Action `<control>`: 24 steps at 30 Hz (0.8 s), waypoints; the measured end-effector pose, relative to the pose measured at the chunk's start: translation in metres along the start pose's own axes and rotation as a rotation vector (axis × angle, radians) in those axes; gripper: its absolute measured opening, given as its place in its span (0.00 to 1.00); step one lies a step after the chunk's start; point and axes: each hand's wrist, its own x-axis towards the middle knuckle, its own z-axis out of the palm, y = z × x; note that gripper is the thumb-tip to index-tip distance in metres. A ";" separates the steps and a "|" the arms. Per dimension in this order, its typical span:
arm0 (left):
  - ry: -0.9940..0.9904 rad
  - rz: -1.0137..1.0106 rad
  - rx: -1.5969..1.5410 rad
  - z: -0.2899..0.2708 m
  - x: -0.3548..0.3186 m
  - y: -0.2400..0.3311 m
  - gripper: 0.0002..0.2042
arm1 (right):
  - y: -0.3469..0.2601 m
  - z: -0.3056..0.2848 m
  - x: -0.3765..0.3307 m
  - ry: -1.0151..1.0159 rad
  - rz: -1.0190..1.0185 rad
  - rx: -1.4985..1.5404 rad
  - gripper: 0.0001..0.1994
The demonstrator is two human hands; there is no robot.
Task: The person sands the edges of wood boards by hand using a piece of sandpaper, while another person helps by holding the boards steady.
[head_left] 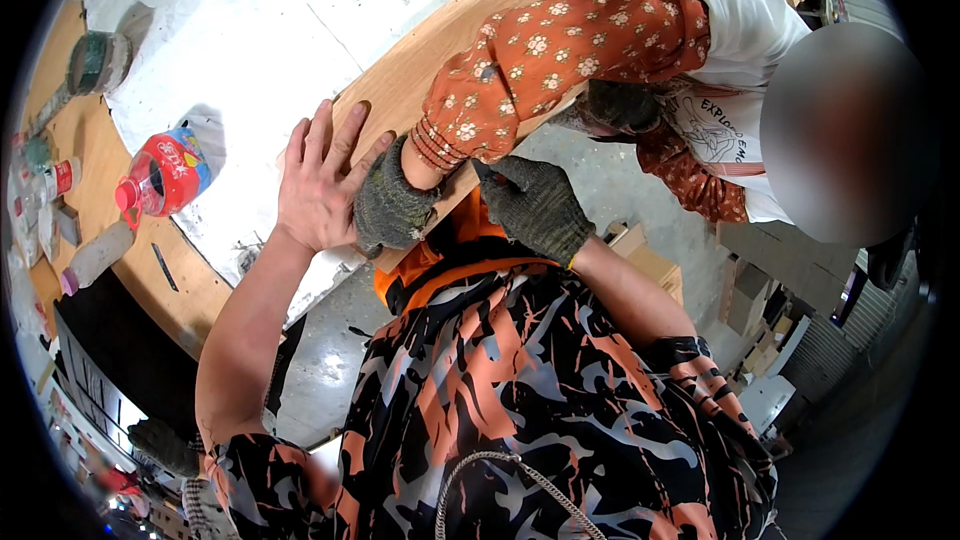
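- Since the wooden panel (440,50) runs flat and thin from the frame's centre toward the upper right, we judge it stiff, fairly light and smooth-faced (likely slippery), best gripped along its near edge.
- Our left hand (318,185) lies bare and open, fingers spread flat on the panel's lower-left end, grasping nothing.
- Our right hand (535,205), in a dark glove, curls at the near edge just below the panel; whether it clamps the edge we cannot tell.
- A co-worker's gloved hand (392,208) rests on the edge between ours.
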 end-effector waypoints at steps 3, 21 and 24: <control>0.005 0.007 0.003 0.000 0.000 -0.001 0.37 | 0.001 0.002 -0.002 0.017 -0.056 -0.064 0.08; 0.131 -0.003 -0.012 0.003 -0.005 0.002 0.24 | 0.000 0.001 0.002 -0.048 0.008 0.029 0.08; 0.125 -0.007 -0.020 0.003 -0.004 0.002 0.24 | 0.003 0.000 0.002 -0.039 -0.002 0.019 0.08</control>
